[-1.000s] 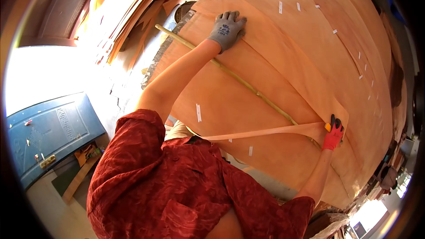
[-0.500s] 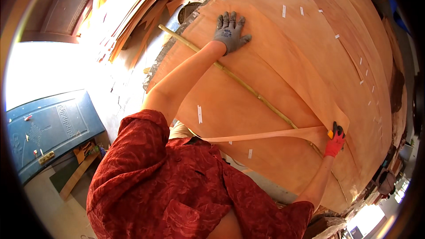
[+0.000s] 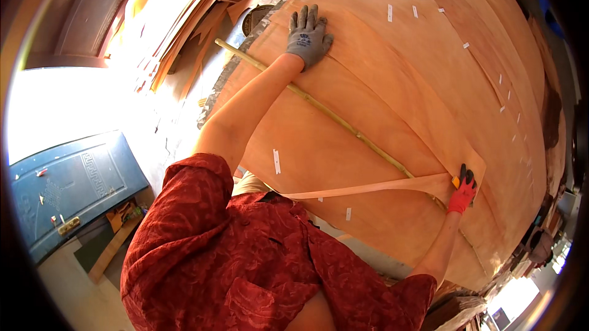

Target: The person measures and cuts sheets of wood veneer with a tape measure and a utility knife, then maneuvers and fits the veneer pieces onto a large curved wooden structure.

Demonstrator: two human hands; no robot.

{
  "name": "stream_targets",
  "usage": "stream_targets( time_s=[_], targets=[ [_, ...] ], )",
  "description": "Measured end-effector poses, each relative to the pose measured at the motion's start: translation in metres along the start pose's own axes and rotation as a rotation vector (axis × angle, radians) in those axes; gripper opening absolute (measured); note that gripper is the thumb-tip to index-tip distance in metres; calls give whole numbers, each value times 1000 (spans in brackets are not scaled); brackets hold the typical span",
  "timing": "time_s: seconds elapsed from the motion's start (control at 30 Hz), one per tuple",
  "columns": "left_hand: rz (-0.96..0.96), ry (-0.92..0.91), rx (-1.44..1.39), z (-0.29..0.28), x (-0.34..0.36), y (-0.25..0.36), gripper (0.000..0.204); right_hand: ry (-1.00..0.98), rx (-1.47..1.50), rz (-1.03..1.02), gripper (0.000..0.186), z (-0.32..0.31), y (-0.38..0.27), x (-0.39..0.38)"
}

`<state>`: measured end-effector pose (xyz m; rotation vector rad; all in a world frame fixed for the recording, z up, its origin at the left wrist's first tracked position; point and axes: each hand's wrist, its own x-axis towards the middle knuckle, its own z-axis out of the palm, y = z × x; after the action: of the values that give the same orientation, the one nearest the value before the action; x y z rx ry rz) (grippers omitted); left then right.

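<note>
While left hand (image 3: 308,36) presses veneer (image 3: 380,85), right hand (image 3: 462,190) cuts.

Tool (image 3: 456,181) in right hand (image 3: 463,191) indistinct

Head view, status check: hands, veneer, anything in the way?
Left hand flat on veneer. Right hand grips cutter at stick. Cut strip trailing.

My left arm stretches far out ahead, bare from the short red sleeve to the wrist, elbow nearly straight. My left hand (image 3: 308,38), in a grey glove, lies palm down with fingers spread and pointing away from me. My right arm reaches out low to the right, forearm bare. My right hand (image 3: 463,190), in a red and black glove, is curled closed, knuckles up.
</note>
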<state>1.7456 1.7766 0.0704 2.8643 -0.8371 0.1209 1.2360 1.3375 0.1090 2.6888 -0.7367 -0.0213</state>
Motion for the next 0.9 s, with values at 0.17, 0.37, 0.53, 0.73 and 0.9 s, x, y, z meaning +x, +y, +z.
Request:
stream_targets(
  time_s=[0.17, 0.37, 0.53, 0.73, 0.9],
  targets=[
    [-10, -22, -121, 14, 5, -5, 67, -10, 40, 24, 43, 0, -2, 0],
    [-11, -57, -11, 11, 8, -3, 69, -74, 80, 75, 41, 4, -1, -1],
    [20, -50, -3, 15, 10, -1, 71, -47, 77, 95, 41, 20, 7, -6],
    [23, -43, 31, 19, 11, -4, 71, -140, 140, 112, 48, 4, -6, 2],
    [28, -72, 30, 24, 16, 10, 71, -177, 469, 25, 55, 4, 44, -17]
  ],
)
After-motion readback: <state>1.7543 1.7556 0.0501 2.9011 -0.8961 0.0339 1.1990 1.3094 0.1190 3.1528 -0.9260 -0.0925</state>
